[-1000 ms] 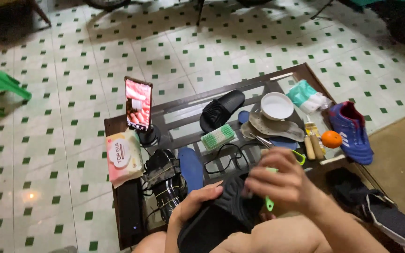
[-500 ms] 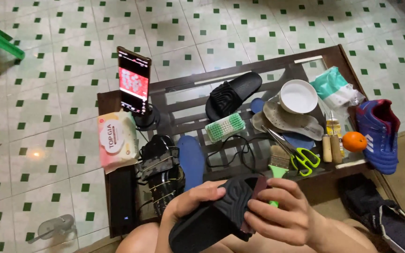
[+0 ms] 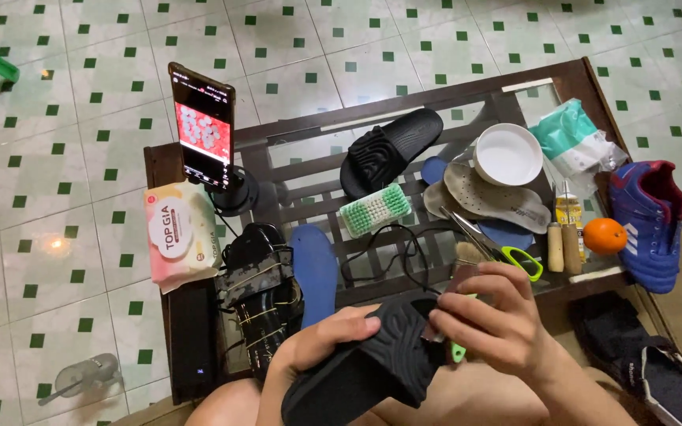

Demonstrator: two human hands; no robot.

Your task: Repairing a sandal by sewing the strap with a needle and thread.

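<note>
L hand is gripping a black slide sandal from the left, thumb lying across its strap, fingers closed on it; sandal is sitting at frame bottom, near edge of glass table. R hand is pinching a small green-handled tool against the strap; both hands close together on the sandal. On table: 2nd black slide w/ scrub brush just beside it, phone on stand, wipes pack, white bowl, insoles, scissors, orange, blue shoe.
</note>
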